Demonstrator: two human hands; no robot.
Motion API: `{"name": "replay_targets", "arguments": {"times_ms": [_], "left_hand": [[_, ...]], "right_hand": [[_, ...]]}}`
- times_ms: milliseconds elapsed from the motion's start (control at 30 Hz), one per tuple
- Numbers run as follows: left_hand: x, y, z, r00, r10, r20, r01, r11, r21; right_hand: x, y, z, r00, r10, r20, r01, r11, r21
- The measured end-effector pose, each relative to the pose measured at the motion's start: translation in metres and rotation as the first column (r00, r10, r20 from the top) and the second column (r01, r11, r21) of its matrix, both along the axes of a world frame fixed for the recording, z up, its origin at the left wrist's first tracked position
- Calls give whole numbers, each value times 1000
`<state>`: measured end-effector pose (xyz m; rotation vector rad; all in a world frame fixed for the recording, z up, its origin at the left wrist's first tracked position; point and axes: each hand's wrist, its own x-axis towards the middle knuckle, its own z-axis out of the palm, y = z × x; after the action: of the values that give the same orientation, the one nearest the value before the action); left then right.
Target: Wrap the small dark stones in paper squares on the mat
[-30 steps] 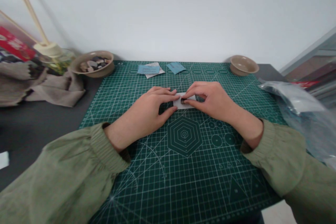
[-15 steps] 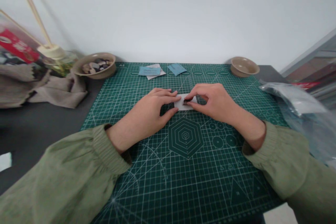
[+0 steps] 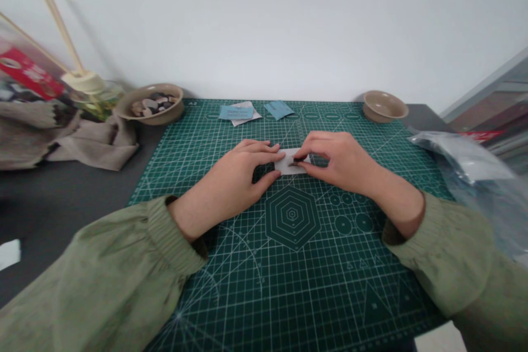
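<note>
Partly hidden, something dark (image 3: 296,161) is pinched by the right hand's (image 3: 336,159) fingers (image 3: 307,166); left fingers (image 3: 270,176) spread.

Soft, even, fairly dim light falls over the worktop (image 3: 82,198), with faint shadows on the pale wall (image 3: 256,22). Wide-angle distortion stretches the edges; the left and right sides look blurred, and fine detail is soft throughout.

Cutting mat (image 3: 243,291): on the surface (image 3: 61,198). Pad (image 3: 289,165): on mat, between the hands. Packets (image 3: 237,113): behind pad, on mat. Bowl of stones (image 3: 152,113): mat's far left corner. Second bowl (image 3: 384,107): far right corner. Cloth (image 3: 94,140): left of mat. Plastic bag (image 3: 466,159): right.
</note>
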<state>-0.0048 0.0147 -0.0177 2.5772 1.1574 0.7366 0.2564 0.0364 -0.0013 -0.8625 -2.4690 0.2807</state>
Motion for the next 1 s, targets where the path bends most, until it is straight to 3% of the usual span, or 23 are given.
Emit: {"name": "replay_targets", "arguments": {"times_ms": [200,367,667,1000], "left_hand": [[0,-1,0,1000,4,2,-4,1000,9],[1,-1,0,1000,11,-1,-11,1000,-5],[1,-1,1,1000,18,-1,-18,1000,-13],[0,-1,1,1000,5,2,-5,1000,-9]], "right_hand": [[-3,-7,6,982,4,190,-26,993,113],[-8,-10,6,968,-44,249,-4,982,189],[-8,-9,2,979,-33,200,-5,983,185],[-8,-6,-4,999,12,49,-16,996,88]]}}
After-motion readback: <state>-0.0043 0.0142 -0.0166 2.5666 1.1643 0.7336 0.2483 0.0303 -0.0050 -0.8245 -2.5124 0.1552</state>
